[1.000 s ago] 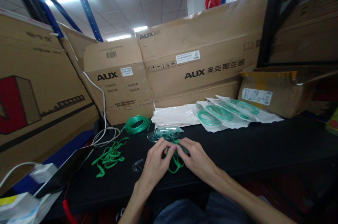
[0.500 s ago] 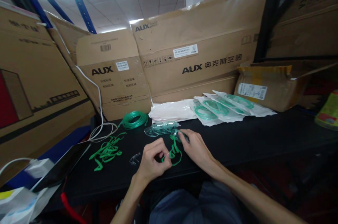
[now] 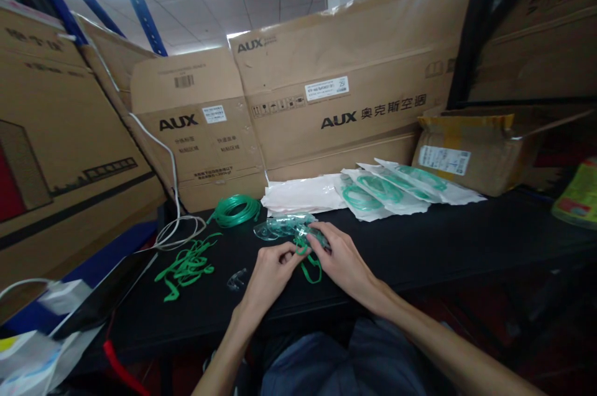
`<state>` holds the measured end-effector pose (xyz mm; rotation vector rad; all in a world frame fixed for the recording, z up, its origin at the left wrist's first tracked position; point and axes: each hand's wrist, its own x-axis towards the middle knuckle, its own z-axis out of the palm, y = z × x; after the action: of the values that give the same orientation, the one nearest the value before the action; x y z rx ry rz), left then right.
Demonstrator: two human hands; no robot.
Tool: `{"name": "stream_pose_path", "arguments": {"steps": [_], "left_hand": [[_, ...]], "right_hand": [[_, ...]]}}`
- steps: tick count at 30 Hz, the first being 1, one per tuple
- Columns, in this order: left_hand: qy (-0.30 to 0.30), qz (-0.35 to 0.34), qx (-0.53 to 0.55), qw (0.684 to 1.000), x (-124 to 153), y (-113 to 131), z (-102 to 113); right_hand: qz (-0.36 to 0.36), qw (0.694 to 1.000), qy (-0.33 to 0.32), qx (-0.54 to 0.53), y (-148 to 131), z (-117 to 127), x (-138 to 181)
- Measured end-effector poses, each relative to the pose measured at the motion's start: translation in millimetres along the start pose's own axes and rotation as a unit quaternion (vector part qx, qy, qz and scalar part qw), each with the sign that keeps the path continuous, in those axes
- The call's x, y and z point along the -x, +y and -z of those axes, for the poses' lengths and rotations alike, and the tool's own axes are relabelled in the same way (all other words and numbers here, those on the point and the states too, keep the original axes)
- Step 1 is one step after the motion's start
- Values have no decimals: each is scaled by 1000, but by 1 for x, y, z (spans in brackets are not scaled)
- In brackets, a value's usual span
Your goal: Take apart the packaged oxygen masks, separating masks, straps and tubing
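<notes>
Near the front of the black table, my left hand [image 3: 275,271] pinches a green elastic strap [image 3: 311,270], whose loop hangs down between my hands. My right hand [image 3: 342,259] is closed around a clear plastic mask [image 3: 321,237], mostly covered by my fingers. The strap runs up to the mask, but where they join is too small to make out. Just behind lies a row of clear plastic masks [image 3: 280,226]. Left of my left hand rest small clear plastic pieces [image 3: 237,280] and a tangled heap of green straps [image 3: 186,268].
A coil of green tubing [image 3: 236,211] sits at the back left, beside a white cable [image 3: 175,231]. White pouches [image 3: 303,194] and several packs with green tubing [image 3: 392,188] lie along the back. Cardboard boxes [image 3: 345,153] wall off the rear. An opened carton [image 3: 471,153] stands right.
My left hand has moved up and towards my right hand, bringing the strap close to the mask. The right hand has shifted slightly, still holding the mask.
</notes>
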<state>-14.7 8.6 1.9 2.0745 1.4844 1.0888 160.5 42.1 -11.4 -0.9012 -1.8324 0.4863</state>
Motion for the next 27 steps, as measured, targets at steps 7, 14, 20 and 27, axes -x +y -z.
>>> {"name": "stream_pose_path", "arguments": {"steps": [7,14,20,27], "left_hand": [[20,13,6,1000,1,1,3],[-10,20,65,998,5,3,2],[-23,19,48,998,4,0,-1],[1,-8,52,999,2,0,4]], "right_hand": [[-37,995,-71,-61,-2,5,-1],[-12,989,-57,-136,4,2,-1],[-36,979,-46,-196,12,-1,0],[-81,928,-125,-341,10,-6,1]]}}
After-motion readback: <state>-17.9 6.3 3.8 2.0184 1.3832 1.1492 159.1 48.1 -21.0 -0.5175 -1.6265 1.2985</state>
